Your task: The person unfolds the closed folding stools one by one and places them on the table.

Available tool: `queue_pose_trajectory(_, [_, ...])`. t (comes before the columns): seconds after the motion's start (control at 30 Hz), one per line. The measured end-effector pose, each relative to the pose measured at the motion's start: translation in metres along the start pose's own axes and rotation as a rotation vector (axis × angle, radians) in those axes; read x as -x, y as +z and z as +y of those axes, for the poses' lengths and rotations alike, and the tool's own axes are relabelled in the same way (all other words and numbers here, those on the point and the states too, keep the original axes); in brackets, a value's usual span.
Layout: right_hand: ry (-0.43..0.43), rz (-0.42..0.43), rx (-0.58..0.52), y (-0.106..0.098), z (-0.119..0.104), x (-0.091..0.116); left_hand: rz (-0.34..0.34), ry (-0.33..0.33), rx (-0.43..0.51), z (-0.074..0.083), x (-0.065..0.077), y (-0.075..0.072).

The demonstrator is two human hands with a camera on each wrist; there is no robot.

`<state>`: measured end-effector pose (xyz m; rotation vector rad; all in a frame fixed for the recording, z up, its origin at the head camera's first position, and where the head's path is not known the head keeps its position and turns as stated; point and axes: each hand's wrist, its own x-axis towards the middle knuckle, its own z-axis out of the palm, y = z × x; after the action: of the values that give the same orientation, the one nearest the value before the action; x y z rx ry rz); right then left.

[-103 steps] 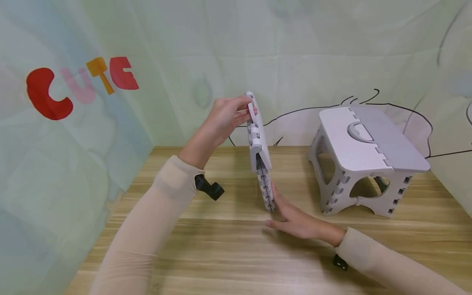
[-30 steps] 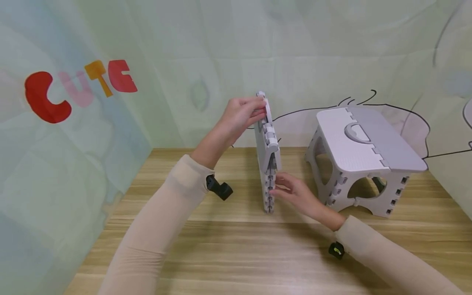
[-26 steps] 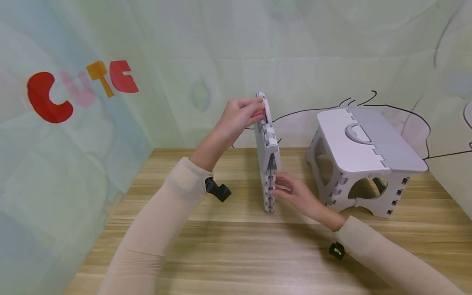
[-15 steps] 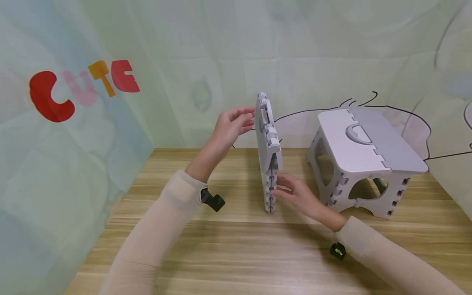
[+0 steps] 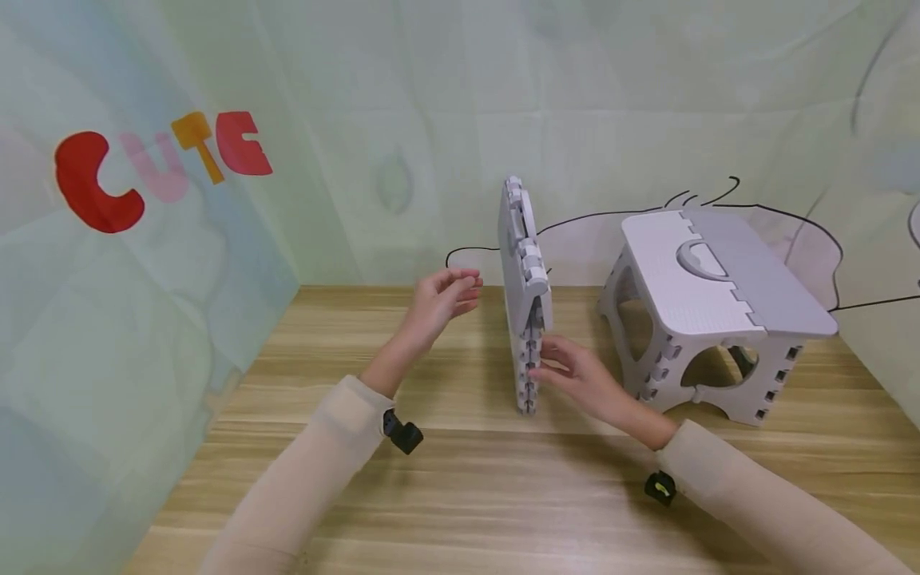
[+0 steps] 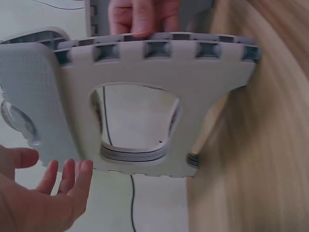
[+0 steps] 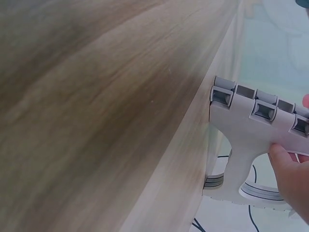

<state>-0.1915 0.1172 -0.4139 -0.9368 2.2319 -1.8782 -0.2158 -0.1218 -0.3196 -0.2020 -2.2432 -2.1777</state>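
A folded white-and-grey folding stool [image 5: 516, 279] stands upright on its edge on the wooden table. My right hand [image 5: 578, 379] holds its lower right side, thumb at the near edge; in the right wrist view, fingertips [image 7: 278, 151] lie against the leg panel beside its opening. To the left of the folded stool, my left hand [image 5: 438, 307] hovers apart from it, fingers loosely bent and holding nothing. The left wrist view shows that same hand [image 6: 46, 203] just off the stool's panel [image 6: 207, 70], with my right hand [image 6: 143, 17] at the far edge.
An unfolded stool [image 5: 661, 275] with a grey-and-white top and carry handle stands to the right, close to my right hand. Printed cloth walls with coloured letters [image 5: 93, 184] enclose the wooden table [image 5: 460, 495] at the left and back.
My left hand has let go of the folded stool's top and moved left and down. Earlier the stool leaned; now it stands nearly straight. Over the last second my right hand has stayed put.
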Motion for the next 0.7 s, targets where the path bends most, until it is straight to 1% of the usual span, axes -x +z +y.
queue_pose_trajectory(0.1, [-0.006, 0.0, -0.001, 0.0, 0.001, 0.0, -0.037, -0.009, -0.02, -0.011, 0.004, 0.001])
queue_pose_trajectory(0.2, [-0.009, 0.0, -0.007, 0.0, 0.001, 0.0, -0.08, -0.012, -0.059, -0.021, 0.011, 0.004])
queue_pose_trajectory(0.33, [-0.004, -0.001, -0.011, 0.0, 0.001, 0.0, -0.18, 0.001, -0.122, -0.034, 0.02, 0.01])
queue_pose_trajectory(0.4, [0.0, -0.004, -0.01, 0.0, 0.001, 0.001, -0.241, 0.027, -0.169, -0.041, 0.025, 0.013])
queue_pose_trajectory(0.53, [-0.001, -0.008, -0.007, -0.001, 0.002, 0.001, -0.355, 0.114, -0.276, -0.052, 0.034, 0.016])
queue_pose_trajectory(0.57, [-0.004, -0.009, -0.006, -0.001, 0.001, 0.001, -0.376, 0.135, -0.299, -0.054, 0.035, 0.017])
queue_pose_trajectory(0.63, [-0.014, -0.011, -0.004, -0.001, 0.002, 0.001, -0.409, 0.155, -0.309, -0.058, 0.038, 0.019])
queue_pose_trajectory(0.7, [-0.023, -0.014, -0.003, -0.001, 0.001, 0.0, -0.418, 0.156, -0.314, -0.06, 0.04, 0.023])
